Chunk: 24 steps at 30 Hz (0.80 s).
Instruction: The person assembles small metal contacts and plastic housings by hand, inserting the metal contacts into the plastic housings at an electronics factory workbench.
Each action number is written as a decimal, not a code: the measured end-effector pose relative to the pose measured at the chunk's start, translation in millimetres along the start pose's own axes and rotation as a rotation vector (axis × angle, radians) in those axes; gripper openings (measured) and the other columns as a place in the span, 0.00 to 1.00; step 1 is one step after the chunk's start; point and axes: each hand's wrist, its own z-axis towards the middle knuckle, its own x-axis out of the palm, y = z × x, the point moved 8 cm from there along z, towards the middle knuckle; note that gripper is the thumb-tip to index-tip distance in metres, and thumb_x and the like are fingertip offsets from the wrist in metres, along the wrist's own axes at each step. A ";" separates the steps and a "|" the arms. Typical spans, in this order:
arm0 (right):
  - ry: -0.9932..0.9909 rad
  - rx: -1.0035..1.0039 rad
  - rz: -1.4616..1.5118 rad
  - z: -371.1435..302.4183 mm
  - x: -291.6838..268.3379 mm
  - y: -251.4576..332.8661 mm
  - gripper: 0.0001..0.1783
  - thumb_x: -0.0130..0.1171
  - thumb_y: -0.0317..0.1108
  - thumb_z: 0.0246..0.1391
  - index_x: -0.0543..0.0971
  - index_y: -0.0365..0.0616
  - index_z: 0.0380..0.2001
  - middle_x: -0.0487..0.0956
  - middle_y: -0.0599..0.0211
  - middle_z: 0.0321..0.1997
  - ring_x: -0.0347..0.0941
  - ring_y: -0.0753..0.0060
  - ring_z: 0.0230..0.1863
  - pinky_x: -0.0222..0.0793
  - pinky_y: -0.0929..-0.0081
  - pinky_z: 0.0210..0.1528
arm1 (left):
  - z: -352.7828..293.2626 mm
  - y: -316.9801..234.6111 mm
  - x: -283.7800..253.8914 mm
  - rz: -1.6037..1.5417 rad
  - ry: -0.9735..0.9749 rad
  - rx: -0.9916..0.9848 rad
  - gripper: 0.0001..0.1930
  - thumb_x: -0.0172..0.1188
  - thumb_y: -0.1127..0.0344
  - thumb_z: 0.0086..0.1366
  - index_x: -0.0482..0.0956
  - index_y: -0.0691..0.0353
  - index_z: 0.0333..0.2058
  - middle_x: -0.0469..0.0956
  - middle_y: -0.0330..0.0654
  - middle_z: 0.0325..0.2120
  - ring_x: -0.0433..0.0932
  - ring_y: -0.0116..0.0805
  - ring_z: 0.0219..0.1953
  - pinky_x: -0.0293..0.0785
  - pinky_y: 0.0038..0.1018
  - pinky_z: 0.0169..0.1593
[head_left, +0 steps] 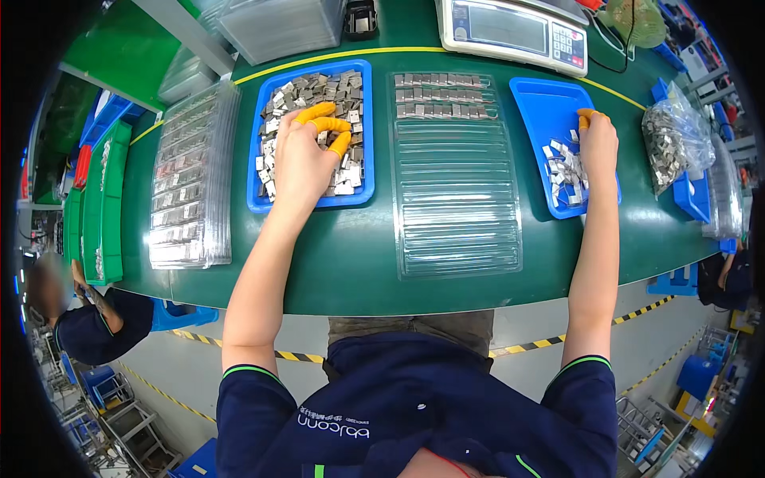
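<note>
My left hand (307, 155), with yellow finger cots on its thumb and fingers, reaches into a blue tray (252, 171) heaped with small silver metal connector shells (347, 92). Thumb and fingers are apart, touching or just above the pile. At the right, my right hand (599, 145) is over a second blue tray (542, 99) that holds small white-and-silver pieces (564, 171). Its fingertips, also in yellow cots, come together in a pinch; whatever may be between them is hidden. A clear ribbed plastic tray (456, 199) lies between the two, its far rows filled with metal parts (442, 95).
Stacked clear trays with parts (191, 183) stand on the left, beside green bins (107, 207). A weighing scale (510, 36) and clear boxes (279, 28) are at the back. A bag of metal parts (669, 143) sits far right. A co-worker (103, 323) is at left.
</note>
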 end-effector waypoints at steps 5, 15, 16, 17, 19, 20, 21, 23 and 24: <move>-0.046 -0.093 0.039 -1.7 2.0 0.5 0.10 0.51 0.26 0.50 0.80 0.42 0.35 0.77 0.48 0.35 0.75 0.50 0.36 0.70 0.62 0.40 | -0.9 -11.7 -7.5 0.156 -0.022 0.050 0.08 0.65 0.71 0.45 0.81 0.62 0.28 0.78 0.44 0.30 0.72 0.41 0.40 0.70 0.33 0.44; -0.120 -0.004 0.136 5.9 -22.9 5.4 0.10 0.56 0.28 0.50 0.81 0.46 0.36 0.79 0.52 0.31 0.77 0.57 0.32 0.71 0.69 0.35 | -2.7 -23.9 -9.6 0.326 -0.037 0.177 0.10 0.66 0.73 0.44 0.81 0.64 0.29 0.77 0.46 0.26 0.75 0.41 0.30 0.72 0.30 0.34; -0.189 0.006 0.142 5.9 -35.5 7.6 0.10 0.56 0.28 0.49 0.81 0.46 0.37 0.79 0.53 0.31 0.78 0.59 0.32 0.71 0.71 0.35 | -1.3 -23.0 -13.2 0.255 -0.091 0.195 0.09 0.66 0.72 0.43 0.81 0.63 0.28 0.77 0.45 0.25 0.75 0.40 0.32 0.72 0.31 0.35; -0.259 0.017 0.148 4.3 -45.4 8.0 0.11 0.57 0.28 0.49 0.81 0.47 0.37 0.79 0.54 0.32 0.78 0.61 0.33 0.71 0.72 0.36 | -1.9 -23.6 -17.9 0.184 -0.146 0.215 0.09 0.66 0.71 0.42 0.82 0.62 0.27 0.77 0.44 0.24 0.74 0.39 0.34 0.73 0.32 0.36; -0.390 -0.048 0.252 2.5 -64.0 16.3 0.10 0.60 0.29 0.46 0.81 0.43 0.35 0.80 0.56 0.30 0.78 0.63 0.30 0.72 0.73 0.35 | 0.1 -31.6 -22.8 0.198 -0.194 0.232 0.09 0.65 0.72 0.44 0.82 0.62 0.28 0.78 0.43 0.25 0.77 0.35 0.31 0.74 0.27 0.35; -0.393 -0.035 0.489 1.0 -65.8 18.5 0.10 0.62 0.29 0.46 0.81 0.42 0.35 0.81 0.59 0.31 0.78 0.68 0.31 0.72 0.76 0.35 | 2.8 -18.8 -18.8 -0.077 -0.113 0.031 0.09 0.65 0.72 0.46 0.82 0.64 0.30 0.79 0.43 0.27 0.78 0.33 0.31 0.75 0.25 0.35; -0.386 -0.026 0.733 -3.6 -69.2 32.0 0.11 0.63 0.28 0.46 0.81 0.41 0.36 0.81 0.63 0.31 0.78 0.73 0.32 0.72 0.78 0.36 | -0.9 -5.5 -11.9 -0.345 -0.031 -0.177 0.09 0.65 0.73 0.49 0.81 0.65 0.31 0.79 0.43 0.29 0.79 0.31 0.31 0.75 0.22 0.36; -0.189 -0.077 1.069 -19.2 -61.9 84.3 0.11 0.64 0.27 0.46 0.81 0.41 0.36 0.81 0.67 0.33 0.77 0.79 0.34 0.71 0.82 0.39 | -4.9 -1.7 -4.1 -0.638 0.032 -0.257 0.10 0.63 0.74 0.51 0.80 0.68 0.34 0.79 0.44 0.31 0.79 0.30 0.32 0.76 0.21 0.37; -0.056 -0.119 1.168 -29.5 -55.9 113.0 0.11 0.64 0.26 0.45 0.81 0.40 0.36 0.81 0.67 0.34 0.77 0.78 0.35 0.71 0.82 0.40 | -8.4 -1.7 4.9 -0.934 0.101 -0.333 0.10 0.62 0.75 0.54 0.79 0.70 0.36 0.79 0.45 0.32 0.80 0.30 0.33 0.76 0.19 0.38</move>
